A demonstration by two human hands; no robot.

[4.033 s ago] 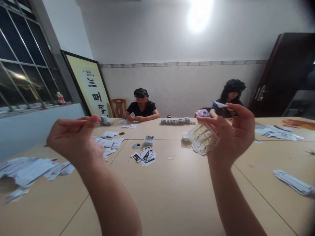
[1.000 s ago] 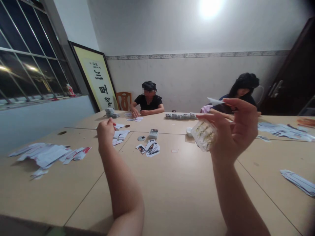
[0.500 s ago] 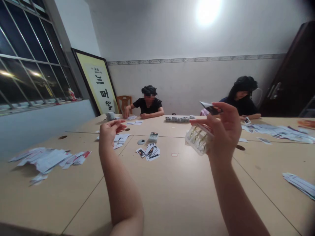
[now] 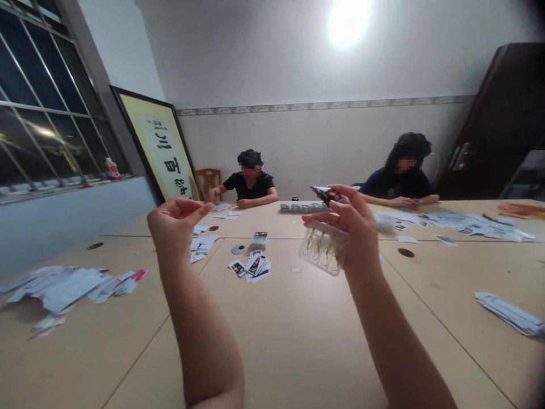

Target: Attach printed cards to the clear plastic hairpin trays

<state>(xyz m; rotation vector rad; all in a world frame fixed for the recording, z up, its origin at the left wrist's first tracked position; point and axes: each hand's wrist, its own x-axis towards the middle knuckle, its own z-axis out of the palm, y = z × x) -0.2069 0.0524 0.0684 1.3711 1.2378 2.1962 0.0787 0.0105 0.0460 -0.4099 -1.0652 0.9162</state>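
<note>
My right hand (image 4: 355,224) holds a clear plastic box (image 4: 324,249) with several hook-like pieces inside, tilted above the table. Between the thumb and fingers of the same hand is a dark printed card (image 4: 330,195). On the left, my left hand (image 4: 181,220) is raised with its fingers pinched together; anything between the fingertips is too small to make out. Between the hands, farther down on the table, lie a loose pile of printed cards (image 4: 255,266), a small stack of boxes (image 4: 259,240) and a round grey disc (image 4: 238,249).
White paper slips (image 4: 70,287) lie at the left, with more slips (image 4: 464,222) at the right back and a bundle (image 4: 508,313) at the right edge. A row of boxes (image 4: 300,208) stands at the far edge. Two people sit across the table (image 4: 298,341).
My left hand's fingers have closed into a pinch. My right hand, with the box and card, has moved left in the view. The camera view has shifted slightly.
</note>
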